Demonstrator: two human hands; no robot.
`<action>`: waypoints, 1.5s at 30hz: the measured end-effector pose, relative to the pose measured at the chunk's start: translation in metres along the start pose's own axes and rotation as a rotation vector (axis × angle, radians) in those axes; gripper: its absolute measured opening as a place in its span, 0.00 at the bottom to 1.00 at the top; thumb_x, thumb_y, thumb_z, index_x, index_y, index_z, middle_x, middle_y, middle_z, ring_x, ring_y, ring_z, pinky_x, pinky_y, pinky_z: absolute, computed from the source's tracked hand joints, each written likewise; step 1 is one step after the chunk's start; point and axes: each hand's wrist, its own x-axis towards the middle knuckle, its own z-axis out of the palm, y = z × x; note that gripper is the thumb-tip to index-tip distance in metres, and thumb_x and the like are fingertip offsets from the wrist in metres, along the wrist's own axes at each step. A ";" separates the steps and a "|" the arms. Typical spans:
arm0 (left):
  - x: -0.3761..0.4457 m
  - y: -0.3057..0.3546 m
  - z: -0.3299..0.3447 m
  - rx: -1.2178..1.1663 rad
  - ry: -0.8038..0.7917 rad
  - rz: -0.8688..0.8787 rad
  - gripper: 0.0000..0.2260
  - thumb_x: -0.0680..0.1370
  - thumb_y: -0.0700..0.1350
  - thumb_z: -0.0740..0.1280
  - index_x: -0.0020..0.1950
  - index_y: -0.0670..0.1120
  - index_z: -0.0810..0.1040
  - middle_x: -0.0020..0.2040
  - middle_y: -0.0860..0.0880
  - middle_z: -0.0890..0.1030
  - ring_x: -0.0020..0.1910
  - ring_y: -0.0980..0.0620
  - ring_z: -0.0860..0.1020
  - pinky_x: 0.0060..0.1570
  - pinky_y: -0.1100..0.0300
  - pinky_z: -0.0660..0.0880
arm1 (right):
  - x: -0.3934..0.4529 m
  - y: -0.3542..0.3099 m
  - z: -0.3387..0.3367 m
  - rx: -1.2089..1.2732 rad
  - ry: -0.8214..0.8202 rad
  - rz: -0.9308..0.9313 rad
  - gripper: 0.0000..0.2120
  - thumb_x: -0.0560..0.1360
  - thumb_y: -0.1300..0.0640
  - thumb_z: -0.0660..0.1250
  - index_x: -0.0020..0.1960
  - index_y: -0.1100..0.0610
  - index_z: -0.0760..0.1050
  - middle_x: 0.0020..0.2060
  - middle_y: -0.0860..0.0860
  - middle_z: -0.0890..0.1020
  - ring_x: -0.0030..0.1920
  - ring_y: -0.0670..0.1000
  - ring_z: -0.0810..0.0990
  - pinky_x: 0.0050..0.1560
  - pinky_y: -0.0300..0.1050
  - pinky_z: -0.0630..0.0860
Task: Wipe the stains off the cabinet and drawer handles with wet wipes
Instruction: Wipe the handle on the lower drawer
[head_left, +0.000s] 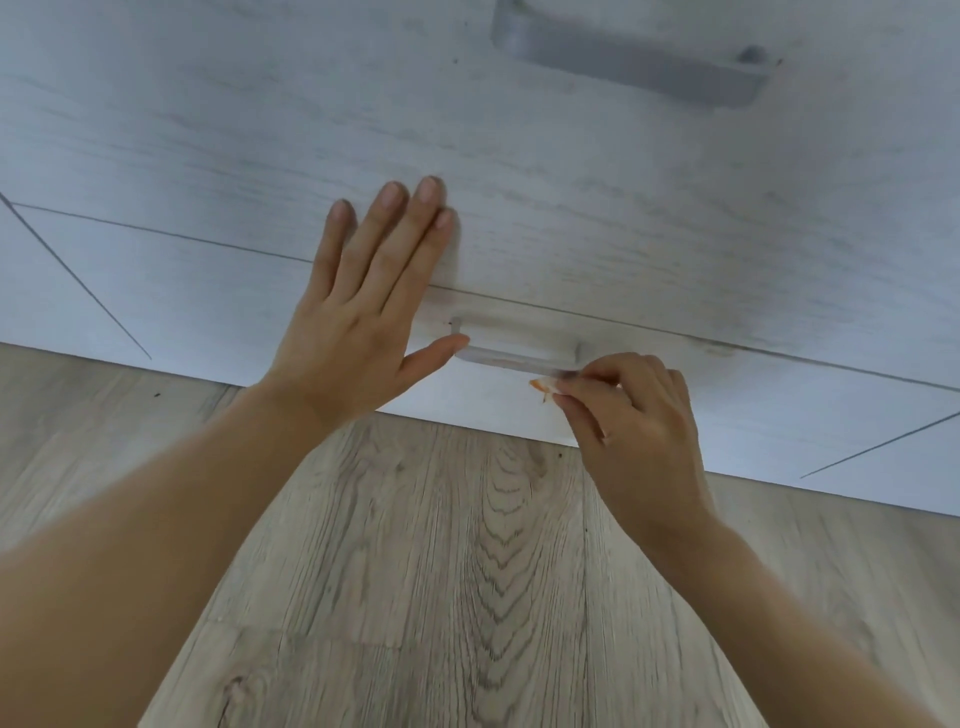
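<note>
We are pressing our left hand (358, 306) flat, fingers straight, across the drawer fronts (623, 208). The lower handle (514, 356) is lying between our hands. Our right hand (634, 410) is pinching an orange-stained wipe (543, 385) at its right end.

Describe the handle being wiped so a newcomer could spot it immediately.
Start at the pale wood-grain cabinet front above the plank floor. On its lowest drawer, the lower handle sits between the flat left hand and the right hand pinching an orange-stained wipe. Unlike the darker grey upper handle, it is pale and nearly matches the drawer.
</note>
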 end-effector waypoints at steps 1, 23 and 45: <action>0.000 0.000 0.001 -0.003 0.005 -0.005 0.35 0.81 0.60 0.59 0.76 0.37 0.52 0.75 0.39 0.55 0.76 0.49 0.41 0.74 0.45 0.45 | 0.000 -0.001 0.002 0.023 0.004 0.039 0.04 0.70 0.65 0.74 0.45 0.62 0.81 0.39 0.55 0.79 0.41 0.51 0.73 0.43 0.45 0.71; 0.002 0.006 0.008 0.004 0.064 -0.024 0.35 0.81 0.60 0.60 0.75 0.35 0.54 0.72 0.35 0.59 0.71 0.35 0.55 0.72 0.45 0.43 | 0.001 0.005 0.024 0.075 0.218 -0.027 0.05 0.72 0.64 0.74 0.47 0.64 0.83 0.40 0.60 0.79 0.44 0.54 0.72 0.40 0.51 0.74; 0.004 0.006 0.004 -0.025 0.059 -0.030 0.34 0.81 0.59 0.60 0.74 0.35 0.55 0.72 0.31 0.62 0.71 0.35 0.55 0.72 0.45 0.43 | 0.000 0.017 0.009 0.142 0.182 -0.006 0.04 0.70 0.68 0.74 0.45 0.65 0.83 0.38 0.57 0.82 0.41 0.53 0.78 0.47 0.29 0.72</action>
